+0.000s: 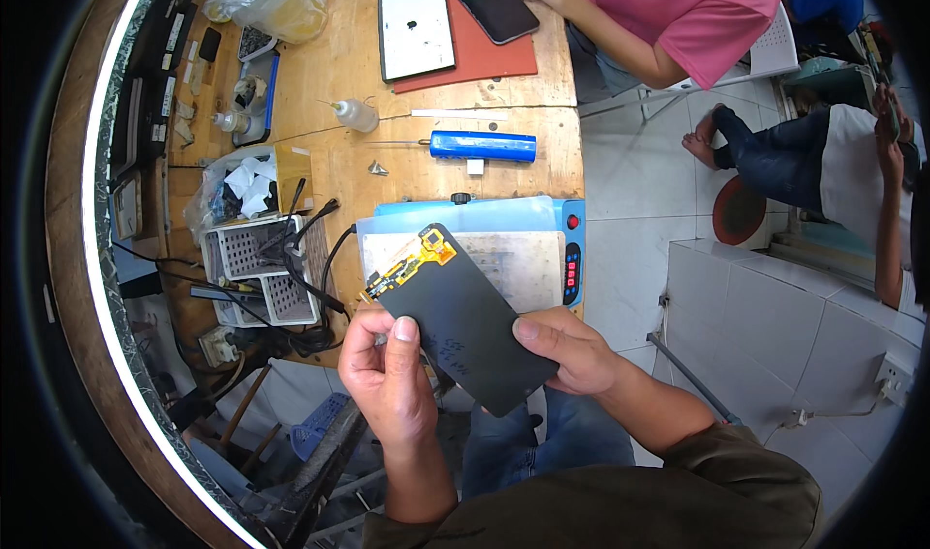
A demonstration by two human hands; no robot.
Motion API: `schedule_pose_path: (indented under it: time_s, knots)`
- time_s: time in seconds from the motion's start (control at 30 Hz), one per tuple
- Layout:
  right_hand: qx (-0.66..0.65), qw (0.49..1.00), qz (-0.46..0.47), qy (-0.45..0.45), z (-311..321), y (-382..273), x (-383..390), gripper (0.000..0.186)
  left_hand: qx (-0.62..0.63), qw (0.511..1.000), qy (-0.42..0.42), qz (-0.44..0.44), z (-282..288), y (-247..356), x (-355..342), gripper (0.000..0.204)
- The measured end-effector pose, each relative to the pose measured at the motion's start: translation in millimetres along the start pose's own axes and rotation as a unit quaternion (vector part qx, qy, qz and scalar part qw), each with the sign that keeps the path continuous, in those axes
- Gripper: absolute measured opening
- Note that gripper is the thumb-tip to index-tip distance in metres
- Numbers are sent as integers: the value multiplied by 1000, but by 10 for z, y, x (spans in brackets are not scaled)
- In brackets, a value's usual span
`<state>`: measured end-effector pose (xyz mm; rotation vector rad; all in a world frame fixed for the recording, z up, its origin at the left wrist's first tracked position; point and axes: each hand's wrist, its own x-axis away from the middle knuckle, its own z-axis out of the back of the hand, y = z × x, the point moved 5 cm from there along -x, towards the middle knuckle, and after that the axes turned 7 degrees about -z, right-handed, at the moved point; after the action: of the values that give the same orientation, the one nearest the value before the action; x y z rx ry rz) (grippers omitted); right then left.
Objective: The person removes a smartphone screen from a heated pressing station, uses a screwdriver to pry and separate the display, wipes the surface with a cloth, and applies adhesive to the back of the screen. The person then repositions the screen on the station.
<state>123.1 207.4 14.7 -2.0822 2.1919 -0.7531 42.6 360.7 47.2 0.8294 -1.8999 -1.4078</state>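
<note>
Between my two hands I hold a phone screen panel (475,331), its dark back facing up and tilted. An orange flex cable with small chips (426,259) runs along its upper left end. My left hand (392,375) pinches the panel's left edge, thumb on top. On the right edge my right hand (567,350) grips it the same way; the fingers of both hands are partly hidden beneath. Just beyond the panel lies a blue heating plate machine (573,208) with a pale sheet on its top and a lit red display at its right side.
A blue-handled tool with a thin metal rod (482,146) lies past the machine, near a dropper bottle (356,115). White baskets with black cables (257,251) stand at the left. Across the bench, a person in pink (702,12) works beside a white tablet (417,28) on a red mat.
</note>
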Motion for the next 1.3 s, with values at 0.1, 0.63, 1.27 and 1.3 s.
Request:
schedule_pose_path:
  time_s: [0.1,0.63,1.27,1.3]
  knots:
    - [59,996,7,60,-31,-71,6,37,12,1000,2,-3,6,5,-26,7]
    - [622,755,149,143,-251,-1621,-175,40,-244,964,-59,-81,164,196,-95,20]
    - [690,702,74,161,263,-1493,-341,15,-73,993,36,84,213,-129,190,14]
    - [680,709,88,164,278,-1440,-277,13,-76,993,34,85,219,-127,195,13]
